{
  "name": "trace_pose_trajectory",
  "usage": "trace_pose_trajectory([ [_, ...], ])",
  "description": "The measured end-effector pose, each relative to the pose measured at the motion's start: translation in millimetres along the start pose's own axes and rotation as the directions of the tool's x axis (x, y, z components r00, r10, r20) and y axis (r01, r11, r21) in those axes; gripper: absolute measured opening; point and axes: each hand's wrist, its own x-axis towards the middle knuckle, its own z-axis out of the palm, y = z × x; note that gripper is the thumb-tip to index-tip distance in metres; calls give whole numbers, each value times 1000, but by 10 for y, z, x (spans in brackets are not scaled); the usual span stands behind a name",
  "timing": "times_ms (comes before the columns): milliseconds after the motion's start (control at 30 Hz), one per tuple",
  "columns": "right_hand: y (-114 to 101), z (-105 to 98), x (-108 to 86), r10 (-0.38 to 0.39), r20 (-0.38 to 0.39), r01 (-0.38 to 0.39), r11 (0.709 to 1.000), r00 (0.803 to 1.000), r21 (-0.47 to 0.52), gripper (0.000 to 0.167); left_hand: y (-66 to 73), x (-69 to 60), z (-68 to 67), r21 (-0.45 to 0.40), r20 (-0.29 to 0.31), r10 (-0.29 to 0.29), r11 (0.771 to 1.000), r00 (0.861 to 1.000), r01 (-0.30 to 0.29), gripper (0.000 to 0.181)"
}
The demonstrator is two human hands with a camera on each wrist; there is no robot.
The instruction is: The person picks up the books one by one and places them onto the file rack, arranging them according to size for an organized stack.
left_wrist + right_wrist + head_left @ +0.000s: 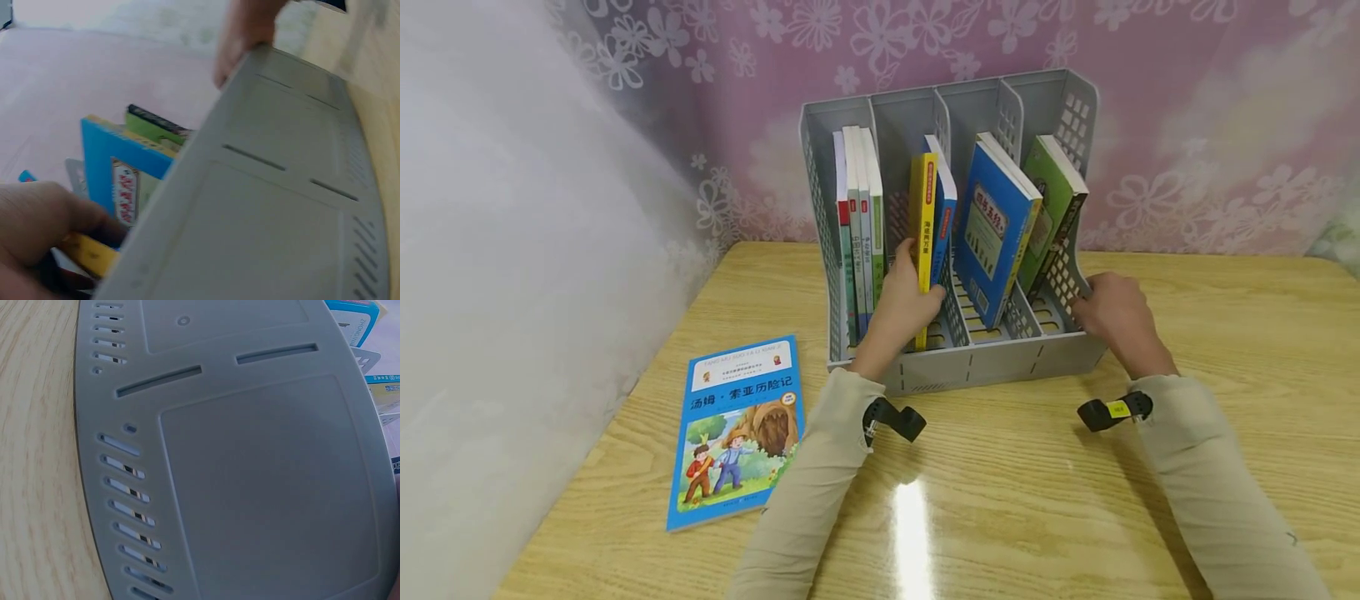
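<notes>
A grey plastic magazine rack [1000, 360] with several compartments stands on the table. My left hand [901, 304] pinches a yellow book [928, 217] upright in the second compartment from the left, fingers on its left side and thumb on its right. Just right of that book leans a blue-spined book [946, 218]. The right hand [1116, 317] grips the front edge of the rack's right side wall. In the left wrist view, the left hand [44, 225] is at the yellow book [94, 255]. The rack's front panel [269, 487] fills most of the right wrist view.
Several thin books [859, 217] fill the leftmost compartment. A blue book [992, 225] leans in the third compartment, a green book [1051, 204] in the rightmost. Left of the rack, a blue-bordered picture-cover book [737, 433] lies flat on the wooden table [1000, 517]. A flowered curtain hangs behind.
</notes>
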Motion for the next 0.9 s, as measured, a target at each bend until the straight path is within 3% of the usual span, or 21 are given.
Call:
trace_pose_trajectory([
  [33, -1, 4, 1, -2, 0, 2, 1000, 1000, 1, 32, 5, 1, -28, 3, 49, -39, 999, 998, 39, 78],
  [100, -11, 4, 1, -4, 0, 4, 1000, 1000, 4, 32, 28, -17, -76, 12, 114, -65, 998, 991, 64, 84],
  [267, -16, 2, 0, 6, -2, -6, 1000, 1000, -1, 32, 145, -92, -117, -21, 161, -23, 999, 987, 27, 96],
  [333, -9, 1, -3, 15, 4, -15, 1000, 1000, 1, 32, 199, -137, -129, -14, 191, -37, 999, 981, 41, 100],
  [400, -6, 8, -3, 20, 10, -20, 1000, 1000, 7, 31, 243, -186, -153, 27, 249, -87, 996, 965, 83, 103],
  [500, -2, 9, 2, 14, 13, -14, 1000, 1000, 11, 31, 288, -239, -206, 101, 324, -176, 983, 929, 151, 103],
  [567, 1, 15, 7, 10, 12, -10, 1000, 1000, 12, 31, 290, -255, -234, 112, 345, -199, 979, 917, 170, 99],
  [733, 21, 16, 8, 1, 13, -1, 1000, 1000, 16, 32, 259, -237, -254, 13, 312, -135, 990, 940, 137, 86],
  [900, 20, 8, 7, -7, 11, 6, 1000, 1000, 18, 32, 236, -179, -229, 66, 202, -151, 988, 968, 140, 82],
])
